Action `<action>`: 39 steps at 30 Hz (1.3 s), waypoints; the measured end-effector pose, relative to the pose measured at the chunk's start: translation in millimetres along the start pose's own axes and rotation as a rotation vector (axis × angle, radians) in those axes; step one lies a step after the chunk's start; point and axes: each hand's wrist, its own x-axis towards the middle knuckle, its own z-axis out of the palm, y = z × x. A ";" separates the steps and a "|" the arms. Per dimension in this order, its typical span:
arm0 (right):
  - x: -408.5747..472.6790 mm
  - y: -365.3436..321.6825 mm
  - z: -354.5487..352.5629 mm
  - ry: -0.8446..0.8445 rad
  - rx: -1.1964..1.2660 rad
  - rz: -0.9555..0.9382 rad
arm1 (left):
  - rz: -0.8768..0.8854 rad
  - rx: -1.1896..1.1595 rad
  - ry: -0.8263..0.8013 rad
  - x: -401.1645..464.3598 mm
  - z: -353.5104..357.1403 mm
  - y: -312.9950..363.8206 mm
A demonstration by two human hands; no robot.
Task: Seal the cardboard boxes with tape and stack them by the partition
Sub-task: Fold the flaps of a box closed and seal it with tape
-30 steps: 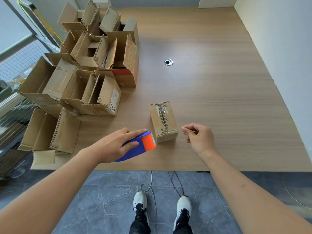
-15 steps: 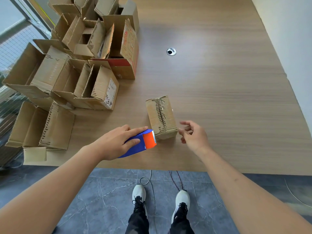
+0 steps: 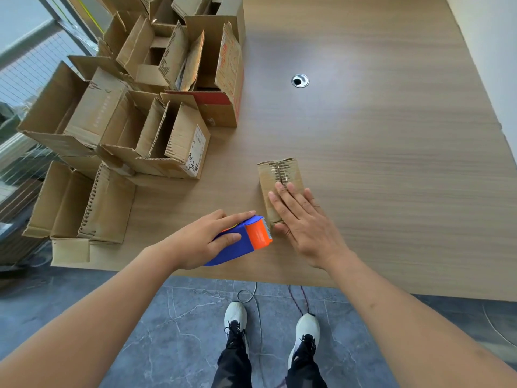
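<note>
A small closed cardboard box [image 3: 282,170] lies on the wooden table [image 3: 391,163] near its front edge, its flap seam facing up. My right hand [image 3: 303,222] rests flat on the near half of the box, fingers spread. My left hand [image 3: 207,239] grips a blue and orange tape dispenser [image 3: 246,239], whose toothed orange end sits just left of the box's near end.
A pile of open cardboard boxes [image 3: 156,107] fills the table's left side, some hanging over the left edge. A round cable hole [image 3: 300,80] lies further back. A white wall [image 3: 492,37] borders the right. My feet stand on grey floor tiles [image 3: 173,331] below.
My right hand has moved forward from beside the box and now lies flat on top of it. The left hand with the dispenser has stayed by the box's near end.
</note>
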 end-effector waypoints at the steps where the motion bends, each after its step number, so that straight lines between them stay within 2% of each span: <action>1: 0.8 1.9 1.7 0.013 -0.011 -0.005 | -0.004 -0.016 -0.003 -1.6 -0.4 -2.7; 5: 3.6 3.0 6.3 0.031 -0.028 -0.004 | -0.036 -0.078 -0.007 -7.2 -4.4 -13.9; 15: 4.4 -2.2 -3.2 -0.051 0.044 0.057 | -0.111 -0.049 -0.042 -26.5 -14.3 -26.4; 19: 6.6 -7.4 -7.3 -0.066 0.158 0.125 | -0.156 0.085 -0.035 -13.4 -13.5 -15.1; 23: 12.1 -24.5 -8.9 0.014 0.223 0.246 | -0.228 0.235 -0.063 6.6 -11.6 1.0; 29: 17.7 -30.4 -12.4 0.034 0.205 0.294 | -0.321 0.164 -0.157 29.7 -5.8 28.5; 34: 24.3 -40.3 -15.1 0.097 0.167 0.311 | -0.347 0.202 -0.194 46.5 -14.2 42.1; 39: 28.1 -44.7 -20.6 0.052 0.158 0.318 | -0.420 0.289 -0.200 45.4 -18.9 30.6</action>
